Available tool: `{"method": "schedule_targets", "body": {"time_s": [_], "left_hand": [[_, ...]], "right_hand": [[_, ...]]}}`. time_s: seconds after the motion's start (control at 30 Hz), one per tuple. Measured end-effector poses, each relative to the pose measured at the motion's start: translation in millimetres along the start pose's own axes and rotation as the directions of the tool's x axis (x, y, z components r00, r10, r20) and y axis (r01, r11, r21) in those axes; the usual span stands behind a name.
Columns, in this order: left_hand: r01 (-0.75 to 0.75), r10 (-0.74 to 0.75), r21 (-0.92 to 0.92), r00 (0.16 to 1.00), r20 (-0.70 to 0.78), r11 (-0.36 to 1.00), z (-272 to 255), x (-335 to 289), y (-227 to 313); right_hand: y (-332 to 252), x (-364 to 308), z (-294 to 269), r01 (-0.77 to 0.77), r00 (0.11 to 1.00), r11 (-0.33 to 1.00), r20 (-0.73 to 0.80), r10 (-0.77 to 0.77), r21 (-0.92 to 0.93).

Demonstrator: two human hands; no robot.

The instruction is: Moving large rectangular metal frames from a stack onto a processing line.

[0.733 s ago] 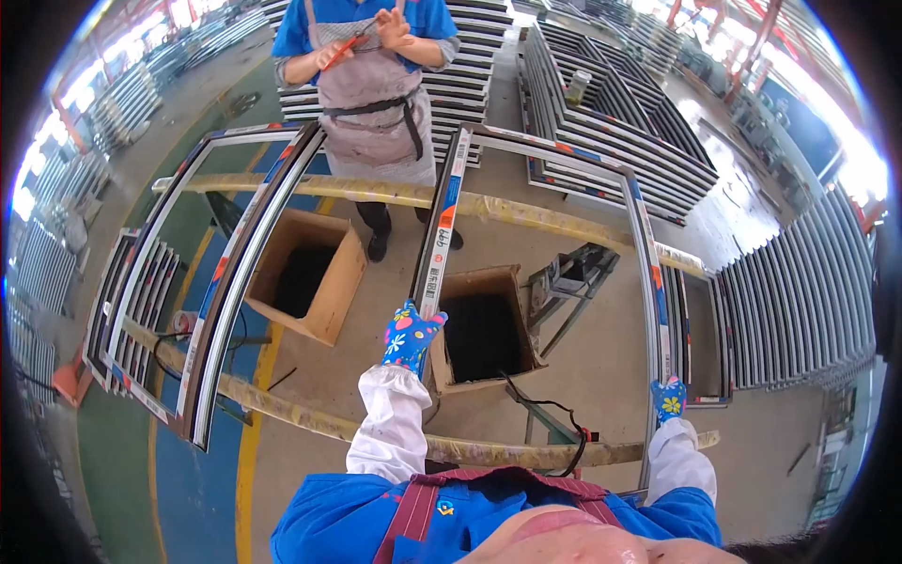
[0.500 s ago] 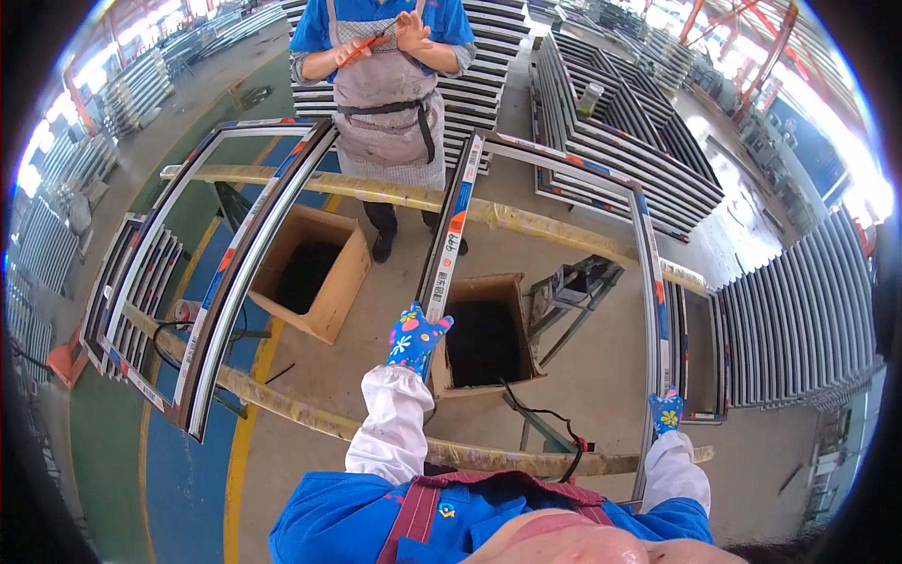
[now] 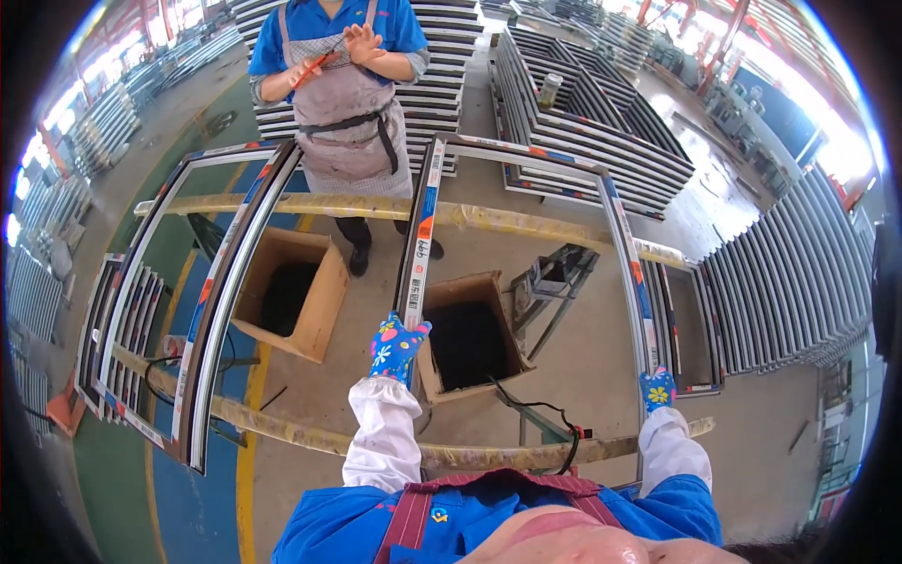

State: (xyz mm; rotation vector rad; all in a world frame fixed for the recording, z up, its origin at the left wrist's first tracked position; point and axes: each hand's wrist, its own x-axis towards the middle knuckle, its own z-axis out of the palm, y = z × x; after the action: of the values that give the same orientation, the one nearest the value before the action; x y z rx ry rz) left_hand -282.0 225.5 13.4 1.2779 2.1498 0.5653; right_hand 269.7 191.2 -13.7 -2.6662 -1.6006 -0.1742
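A rectangular window frame (image 3: 417,254), dark-edged with pale labelled strips, lies across two padded rails in front of me. My left hand (image 3: 395,346), in a blue flowered glove, is closed round its left side bar. On the right side bar, my right hand (image 3: 658,389) is closed in a matching glove, its fingers partly hidden. A second, similar frame (image 3: 209,303) rests on the same rails to the left, apart from my hands. Across from me stands a co-worker in an apron (image 3: 349,148), holding a slim red-handled tool (image 3: 315,70).
The near rail (image 3: 310,434) and far rail (image 3: 512,220) run crosswise. Below stand two cardboard boxes (image 3: 324,305) with dark insides, and a black cable (image 3: 540,407) hangs over the near rail. Stacked frames rise at the far right (image 3: 601,155); more profiles (image 3: 799,282) stand at right.
The view has shifted, so most of the scene sits farther left in the picture. Both my hands keep their hold on the frame's side bars.
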Motion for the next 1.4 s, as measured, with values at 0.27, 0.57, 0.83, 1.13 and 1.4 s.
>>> {"method": "schedule_targets", "body": {"time_s": [0.27,0.57,0.83,1.13,1.4], "left_hand": [[-0.029,0.029,0.000,0.999,-0.018,1.000,1.1,1.0,-1.8],[-0.043,0.045,0.038,0.997,-0.061,0.998,5.1,-0.1,-2.2],[-0.047,0.048,0.024,0.998,-0.042,0.999,8.4,3.7,-5.2],[-0.039,0.039,-0.007,0.998,-0.054,0.999,4.5,1.8,-3.3],[-0.040,0.041,0.019,0.996,-0.084,0.999,11.2,2.5,-8.6]], "right_hand": [[17.1,10.4,19.5,0.054,0.999,0.993,-0.005,-0.054,0.105],[35.1,18.7,52.2,0.059,0.998,0.997,-0.016,-0.059,0.057],[28.8,16.9,40.7,0.004,0.999,0.999,0.039,-0.006,0.050],[1.6,7.2,9.1,-0.002,1.000,0.997,0.015,0.003,-0.071],[14.1,10.4,23.4,-0.010,0.996,1.000,0.086,0.011,-0.015]]}}
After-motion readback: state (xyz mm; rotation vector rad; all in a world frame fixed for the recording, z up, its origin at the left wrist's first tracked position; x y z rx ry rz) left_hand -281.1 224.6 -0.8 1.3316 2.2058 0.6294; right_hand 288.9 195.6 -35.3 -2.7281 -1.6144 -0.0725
